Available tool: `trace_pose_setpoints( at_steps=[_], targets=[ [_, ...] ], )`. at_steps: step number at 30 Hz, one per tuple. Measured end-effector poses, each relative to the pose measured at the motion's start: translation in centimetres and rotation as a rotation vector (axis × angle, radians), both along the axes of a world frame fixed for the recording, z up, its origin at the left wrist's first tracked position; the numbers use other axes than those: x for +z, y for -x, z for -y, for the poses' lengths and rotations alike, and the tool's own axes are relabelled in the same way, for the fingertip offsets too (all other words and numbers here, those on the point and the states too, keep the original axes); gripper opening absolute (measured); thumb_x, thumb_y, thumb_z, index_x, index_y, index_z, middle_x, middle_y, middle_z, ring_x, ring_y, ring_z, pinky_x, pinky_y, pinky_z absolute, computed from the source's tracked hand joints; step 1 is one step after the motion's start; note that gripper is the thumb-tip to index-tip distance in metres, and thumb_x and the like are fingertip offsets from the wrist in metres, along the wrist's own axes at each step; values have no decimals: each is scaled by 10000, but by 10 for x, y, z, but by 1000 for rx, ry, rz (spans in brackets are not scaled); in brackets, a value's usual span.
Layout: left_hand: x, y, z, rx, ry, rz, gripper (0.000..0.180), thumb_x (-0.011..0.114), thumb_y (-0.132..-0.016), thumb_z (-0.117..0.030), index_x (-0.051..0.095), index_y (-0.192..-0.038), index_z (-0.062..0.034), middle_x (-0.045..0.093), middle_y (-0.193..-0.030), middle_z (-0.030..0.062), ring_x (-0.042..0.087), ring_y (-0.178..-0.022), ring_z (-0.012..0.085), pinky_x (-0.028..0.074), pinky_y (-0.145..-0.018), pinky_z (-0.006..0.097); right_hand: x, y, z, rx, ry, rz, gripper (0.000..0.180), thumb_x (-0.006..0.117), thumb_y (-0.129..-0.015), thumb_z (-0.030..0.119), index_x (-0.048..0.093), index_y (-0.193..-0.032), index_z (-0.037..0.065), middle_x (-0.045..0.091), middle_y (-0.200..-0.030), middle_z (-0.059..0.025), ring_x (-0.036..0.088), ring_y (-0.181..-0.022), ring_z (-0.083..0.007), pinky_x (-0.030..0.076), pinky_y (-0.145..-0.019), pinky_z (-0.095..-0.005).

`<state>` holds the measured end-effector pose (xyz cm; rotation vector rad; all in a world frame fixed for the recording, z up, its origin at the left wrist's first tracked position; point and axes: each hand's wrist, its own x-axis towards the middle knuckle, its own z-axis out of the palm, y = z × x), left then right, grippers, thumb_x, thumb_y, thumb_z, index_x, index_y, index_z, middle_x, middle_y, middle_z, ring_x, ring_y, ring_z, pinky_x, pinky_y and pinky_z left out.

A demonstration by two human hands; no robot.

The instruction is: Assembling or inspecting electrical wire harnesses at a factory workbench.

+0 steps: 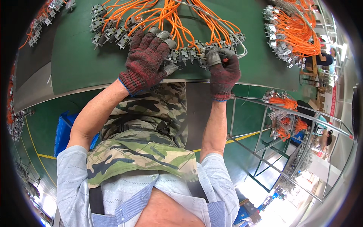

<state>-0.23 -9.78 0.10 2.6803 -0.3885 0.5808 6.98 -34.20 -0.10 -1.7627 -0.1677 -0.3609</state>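
Both my hands wear dark red knitted gloves with grey fingertips. My left hand [146, 60] lies flat with fingers spread on a row of small grey connectors [185, 53] wired with orange cables [170, 17], on a green work board [75, 56]. My right hand [224, 70] is curled around one grey connector [212, 57] at the row's right part, pinching it together with an orange wire. A grey cable [236, 34] loops past that hand.
More orange wire bundles with grey connectors lie at the board's far right [291, 30] and top left [45, 15]. A metal rack [280, 125] with hanging bundles stands to my right. A blue bin [62, 132] sits on the green floor. Other people work at the far right [321, 128].
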Motion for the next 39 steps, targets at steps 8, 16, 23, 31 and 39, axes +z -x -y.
trace_pose_setpoints(
  at_steps=[8, 16, 23, 31, 39],
  targets=[
    [-2, -2, 0, 0, 7, 55, 645, 833, -770, -383, 620, -1317, -116, 610, -1416, 138, 503, -1391, 386, 266, -1224, 608, 18, 6, 35, -11, -159, -294, 229, 833, -891, 97, 694, -1054, 18, 707, -884, -45, 643, -719, -96, 537, -602, -251],
    [-4, -1, -1, 1, -6, 37, 654, 811, -792, -368, 606, -1360, -117, 591, -1451, 145, 494, -1395, 395, 262, -1229, 608, 13, 7, 30, 24, -102, -231, 221, 838, -889, 114, 694, -1027, 17, 714, -870, -35, 648, -736, -94, 555, -641, -262],
    [-3, -1, 1, 21, -14, 40, 666, 820, -784, -417, 606, -1343, -125, 593, -1438, 152, 484, -1408, 394, 245, -1231, 618, 23, 22, -2, -82, 54, -54, 232, 852, -881, 135, 716, -1015, 5, 729, -875, -49, 651, -744, -93, 550, -665, -261],
    [-3, -1, 0, 12, 16, 26, 646, 814, -795, -427, 620, -1330, -121, 587, -1438, 175, 477, -1417, 398, 242, -1234, 613, 19, 16, -33, -117, 192, -105, 252, 852, -880, 181, 757, -1043, 14, 757, -881, -72, 680, -773, -125, 569, -724, -303],
    [-4, 0, -1, 9, 42, 42, 636, 832, -788, -414, 631, -1317, -123, 600, -1426, 168, 490, -1412, 396, 241, -1233, 616, 18, 15, -38, -123, 224, -125, 238, 843, -885, 196, 758, -1021, 20, 761, -877, -84, 685, -774, -135, 566, -733, -315]
  ],
)
